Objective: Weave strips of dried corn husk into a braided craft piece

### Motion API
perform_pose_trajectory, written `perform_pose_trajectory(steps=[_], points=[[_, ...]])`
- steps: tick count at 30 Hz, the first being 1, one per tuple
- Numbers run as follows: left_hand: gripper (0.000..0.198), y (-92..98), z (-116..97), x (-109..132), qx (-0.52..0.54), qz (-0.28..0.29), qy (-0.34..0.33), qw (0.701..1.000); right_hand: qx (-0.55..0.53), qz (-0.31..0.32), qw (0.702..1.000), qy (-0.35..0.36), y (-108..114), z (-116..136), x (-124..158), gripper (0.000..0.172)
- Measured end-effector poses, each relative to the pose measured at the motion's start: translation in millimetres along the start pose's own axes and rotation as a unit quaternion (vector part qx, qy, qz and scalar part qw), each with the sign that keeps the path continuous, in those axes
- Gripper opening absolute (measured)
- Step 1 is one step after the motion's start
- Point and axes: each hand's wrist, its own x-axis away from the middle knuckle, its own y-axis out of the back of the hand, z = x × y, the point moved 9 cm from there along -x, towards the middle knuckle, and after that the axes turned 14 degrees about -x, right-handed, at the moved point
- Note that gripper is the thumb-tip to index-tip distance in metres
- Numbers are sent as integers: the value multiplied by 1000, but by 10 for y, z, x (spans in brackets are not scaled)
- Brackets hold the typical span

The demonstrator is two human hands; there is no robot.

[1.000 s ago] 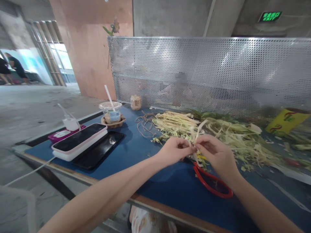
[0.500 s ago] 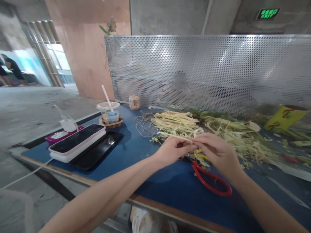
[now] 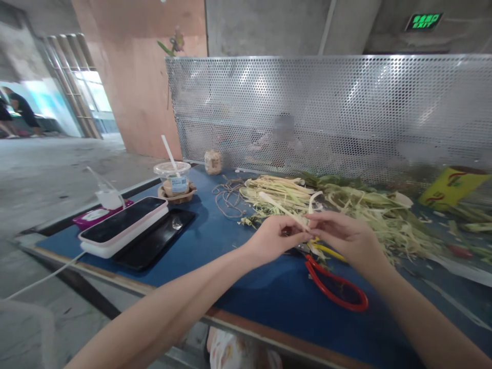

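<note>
My left hand (image 3: 274, 238) pinches a pale plant strip (image 3: 282, 206) that sticks out up and to the left from between the fingers. Touching it fingertip to fingertip, my right hand (image 3: 340, 230) is closed on the same strip, and a curled pale end (image 3: 314, 201) rises beside its fingers. Behind both hands lies a bundle of pale yellow-green strips (image 3: 279, 187). Red-handled scissors (image 3: 338, 300) rest on the blue table (image 3: 269, 302) below my right hand, with a yellow handle (image 3: 328, 251) partly hidden behind the fingers.
At left are a phone (image 3: 125, 220) on a white case, a black tray-like slab (image 3: 154, 241) and a lidded cup (image 3: 175, 182) with a straw. Brown cord (image 3: 229, 197) lies beyond. Loose husks (image 3: 369, 205) and a yellow container (image 3: 451, 188) are at right, before a perforated metal screen (image 3: 326, 102).
The strip's free end has swung upward and away from the table edge. The curled end by my right hand stands higher. Both hands stay together, my right hand slightly shifted right.
</note>
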Motion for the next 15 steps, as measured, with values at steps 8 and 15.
perform_pose_trajectory(steps=[8,15], points=[[34,30,-116,24,-43,-9,-28,999,19,-3,1000,-23,21,-53,-22,19],[37,10,-308,32,-109,10,-91,990,115,9,993,-28,-2,-18,-16,18]])
